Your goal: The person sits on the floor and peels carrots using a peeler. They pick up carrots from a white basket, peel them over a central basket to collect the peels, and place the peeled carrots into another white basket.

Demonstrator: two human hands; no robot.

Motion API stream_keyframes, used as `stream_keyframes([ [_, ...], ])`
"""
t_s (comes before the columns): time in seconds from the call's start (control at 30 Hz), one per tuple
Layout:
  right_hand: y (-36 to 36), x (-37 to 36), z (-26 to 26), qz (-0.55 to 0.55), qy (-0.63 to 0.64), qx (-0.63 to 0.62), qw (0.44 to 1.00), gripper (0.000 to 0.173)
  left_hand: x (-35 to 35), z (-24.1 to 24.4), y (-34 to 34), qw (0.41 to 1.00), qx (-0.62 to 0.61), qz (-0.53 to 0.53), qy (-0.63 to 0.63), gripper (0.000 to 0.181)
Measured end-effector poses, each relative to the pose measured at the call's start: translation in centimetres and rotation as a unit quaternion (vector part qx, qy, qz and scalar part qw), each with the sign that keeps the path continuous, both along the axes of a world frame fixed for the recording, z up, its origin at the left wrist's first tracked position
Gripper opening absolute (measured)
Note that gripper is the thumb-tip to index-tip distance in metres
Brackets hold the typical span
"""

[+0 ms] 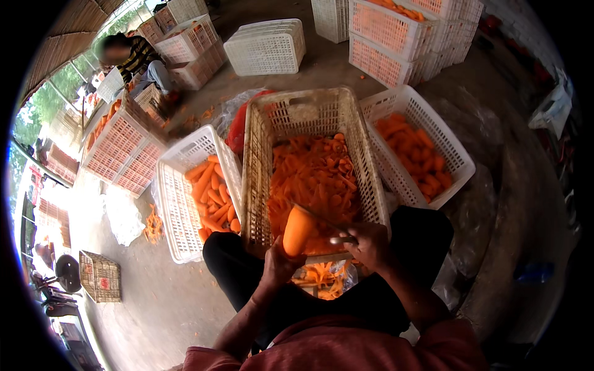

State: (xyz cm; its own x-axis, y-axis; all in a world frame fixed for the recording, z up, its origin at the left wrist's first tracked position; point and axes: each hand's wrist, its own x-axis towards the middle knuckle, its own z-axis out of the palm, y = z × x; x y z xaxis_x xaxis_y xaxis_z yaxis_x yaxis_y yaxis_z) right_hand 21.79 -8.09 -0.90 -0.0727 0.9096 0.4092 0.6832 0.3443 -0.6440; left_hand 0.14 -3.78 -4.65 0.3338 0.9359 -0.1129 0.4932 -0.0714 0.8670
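A thick peeled carrot [298, 232] stands tilted upward in my left hand [280, 264], which grips its lower end. My right hand [369, 243] is closed around a thin-bladed knife [322, 218], whose blade lies against the carrot's upper end. A rounded metal end [342, 240] also pokes out of the right fist; I cannot tell whether it belongs to the same tool. Both hands are over the near end of a dirty plastic crate [304, 109], between my knees. Orange peelings and cut carrot ends [315, 174] fill its bottom.
Left of it, a white crate [178, 208] holds whole carrots [213, 195]. On the right, another crate [448, 153] holds carrots [413, 153]. Stacked crates [385, 51] rise behind. A person [144, 60] sits among crates at far left. Peelings [154, 226] and plastic sheeting [123, 218] lie on the floor.
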Motion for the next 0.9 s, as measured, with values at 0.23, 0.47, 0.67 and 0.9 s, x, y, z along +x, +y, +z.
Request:
stream_keyframes([
  [0.23,0.0,-1.6,5.5,0.003,0.068,0.109,0.992,0.013,-2.1,-0.7,2.0,0.986,0.048,0.006,0.157,0.044],
  [0.47,3.0,1.5,-11.0,-0.076,0.307,-0.305,0.898,0.009,-1.4,3.2,1.8,0.984,0.139,-0.101,0.049,0.045],
  [0.67,2.3,2.5,-7.5,-0.103,0.377,-0.25,0.886,0.016,-0.2,1.7,4.8,0.968,-0.099,-0.138,-0.183,0.059],
  [0.9,-1.1,8.1,-1.3,-0.167,-0.013,0.017,0.986,0.012,12.7,2.1,10.2,0.941,-0.215,-0.201,-0.165,0.037],
])
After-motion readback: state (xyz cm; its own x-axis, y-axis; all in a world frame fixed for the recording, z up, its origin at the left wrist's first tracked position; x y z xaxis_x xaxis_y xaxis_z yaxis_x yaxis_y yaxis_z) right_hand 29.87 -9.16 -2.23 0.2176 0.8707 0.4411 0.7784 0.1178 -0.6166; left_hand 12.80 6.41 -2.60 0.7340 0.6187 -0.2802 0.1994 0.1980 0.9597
